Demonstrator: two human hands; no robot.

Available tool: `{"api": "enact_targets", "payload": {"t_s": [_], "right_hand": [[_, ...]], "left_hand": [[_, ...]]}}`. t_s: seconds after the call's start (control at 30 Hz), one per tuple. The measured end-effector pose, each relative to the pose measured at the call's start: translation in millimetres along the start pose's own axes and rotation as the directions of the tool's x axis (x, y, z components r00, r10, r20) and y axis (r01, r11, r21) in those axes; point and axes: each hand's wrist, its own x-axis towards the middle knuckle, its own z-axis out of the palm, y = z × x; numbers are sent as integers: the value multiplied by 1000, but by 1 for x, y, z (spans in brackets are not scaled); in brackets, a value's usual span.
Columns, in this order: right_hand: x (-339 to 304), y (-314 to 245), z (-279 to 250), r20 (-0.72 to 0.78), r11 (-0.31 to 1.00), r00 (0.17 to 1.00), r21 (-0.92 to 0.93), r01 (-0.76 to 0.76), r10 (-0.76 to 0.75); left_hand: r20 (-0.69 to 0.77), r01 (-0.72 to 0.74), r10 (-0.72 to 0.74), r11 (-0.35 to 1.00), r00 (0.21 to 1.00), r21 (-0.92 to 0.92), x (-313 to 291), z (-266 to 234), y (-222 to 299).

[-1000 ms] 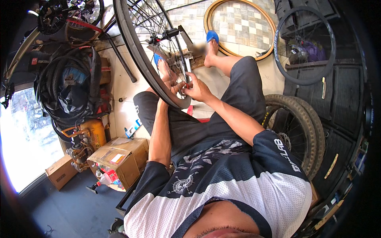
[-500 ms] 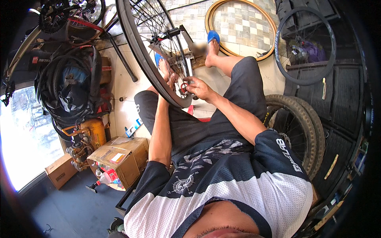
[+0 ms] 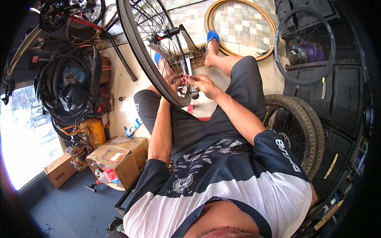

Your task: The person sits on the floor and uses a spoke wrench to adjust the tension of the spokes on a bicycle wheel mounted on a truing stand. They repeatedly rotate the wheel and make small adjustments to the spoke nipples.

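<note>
A bicycle wheel with a deep black rim stands upright between my legs, held in a metal truing stand. Between the fingertips of my right hand is a small round red spoke wrench, set among the spokes near the rim. My left hand is on the wheel's other side, its fingers curled at the spokes. Rim and spokes partly cover that hand, so what it grips is hidden.
Tan tires lie on the floor ahead. A black wheel and knobby tires stand to the right. At left are bundled black tires, an orange compressor and a cardboard box.
My right hand has shifted slightly away from me along the wheel, carrying the red spoke wrench higher among the spokes. The left hand stays behind the rim.
</note>
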Motion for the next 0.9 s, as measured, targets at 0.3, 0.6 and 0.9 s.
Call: {"api": "enact_targets", "payload": {"t_s": [0.3,0.6,0.9], "right_hand": [[25,28,-14,3,906,1000,-423,14,-15],[21,21,-4,159,959,987,-271,82,-40],[2,-2,12,57,858,996,-506,90,-71]], "left_hand": [[38,-43,41,997,998,57,0,-13,-10],[41,-140,137,987,990,81,-2,-16,-11],[-7,-227,232,957,973,183,-9,-15,-5]]}}
